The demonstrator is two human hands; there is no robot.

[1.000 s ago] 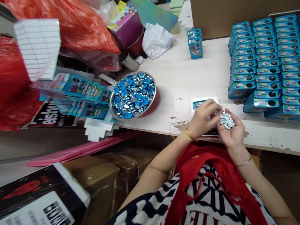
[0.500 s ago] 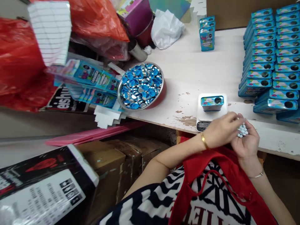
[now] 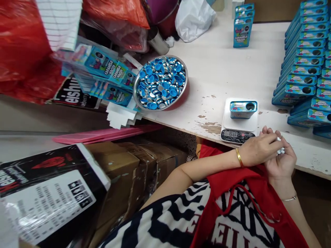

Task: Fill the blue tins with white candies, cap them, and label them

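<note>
Our right hand [image 3: 282, 168], palm up and cupped, holds a few small pale-blue pellets [image 3: 280, 151], partly hidden. Our left hand [image 3: 258, 150] lies across it, fingers bent over the pellets; we cannot tell whether they pinch any. Just beyond our hands, a shiny blue rectangular tin [image 3: 240, 110] with a round hole in its top stands on a flat white scale [image 3: 240, 125] with a black panel [image 3: 236, 136]. To the left we see a red-sided round bowl [image 3: 185, 98] with a silvery rim, filled with blue-lined metal caps [image 3: 161, 82].
</note>
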